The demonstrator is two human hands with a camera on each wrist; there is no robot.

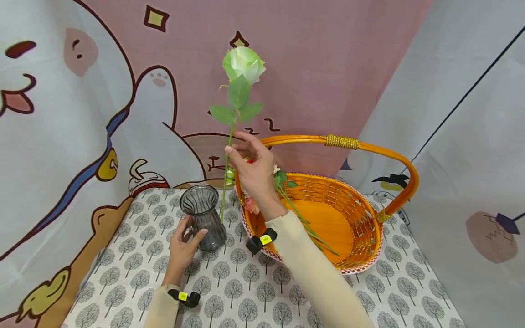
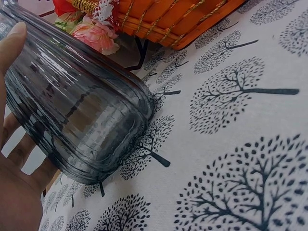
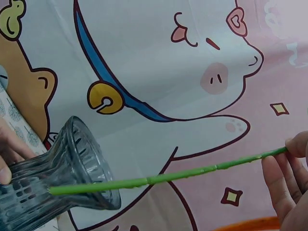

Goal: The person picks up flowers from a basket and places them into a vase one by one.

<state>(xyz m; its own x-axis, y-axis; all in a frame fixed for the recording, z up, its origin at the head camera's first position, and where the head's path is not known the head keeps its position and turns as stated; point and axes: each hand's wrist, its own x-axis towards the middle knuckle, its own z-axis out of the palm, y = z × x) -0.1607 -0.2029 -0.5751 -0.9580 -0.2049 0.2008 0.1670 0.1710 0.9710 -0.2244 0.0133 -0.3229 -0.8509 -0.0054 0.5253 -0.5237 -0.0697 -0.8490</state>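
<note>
Cream sleeves (image 1: 320,264) enter from the bottom edge of the head view, each with a small black device (image 1: 188,298) strapped at the wrist. Beneath them lies a white cloth (image 1: 250,296) printed with grey trees.

At lower centre-left, the left hand (image 1: 183,248) grips a grey, ribbed glass vase (image 1: 207,228), its thumb on the near side and its fingers curled round the far side. The vase leans, mouth toward the upper left; whether its base touches the cloth is hard to tell.

Near mid-frame, the right hand (image 1: 256,171) pinches the green stem (image 1: 225,182) of a pale green-white rose (image 1: 243,66) between thumb and fingers. The bloom stands at upper centre, above three leaves. The stem's lower end is outside the vase, beside its body; contact there is unclear.

Right of centre sits an orange woven basket (image 1: 332,218) with an arched handle (image 1: 395,157). Pink flowers (image 1: 251,205) show at its left end, and loose stems (image 1: 303,221) lie inside. Behind everything hangs a cartoon-printed backdrop (image 1: 311,68).
</note>
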